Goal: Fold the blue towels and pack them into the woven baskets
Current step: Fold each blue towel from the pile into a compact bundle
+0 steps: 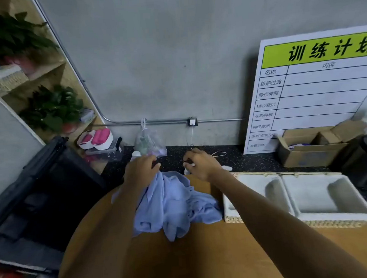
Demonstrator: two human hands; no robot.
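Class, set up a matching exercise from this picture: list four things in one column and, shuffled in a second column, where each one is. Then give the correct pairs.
Things:
1. blue towel
2. woven baskets
3. cardboard box
4. white board

Places:
A. leaning against the wall
B. on the dark floor, beyond the baskets
C. crumpled on the table, under the left hand
D. on the table's right side, lined in white

Pairs: 1-C, 2-D, 3-B, 4-A

Soft cloth towel (172, 204); matt wooden table (208, 256).
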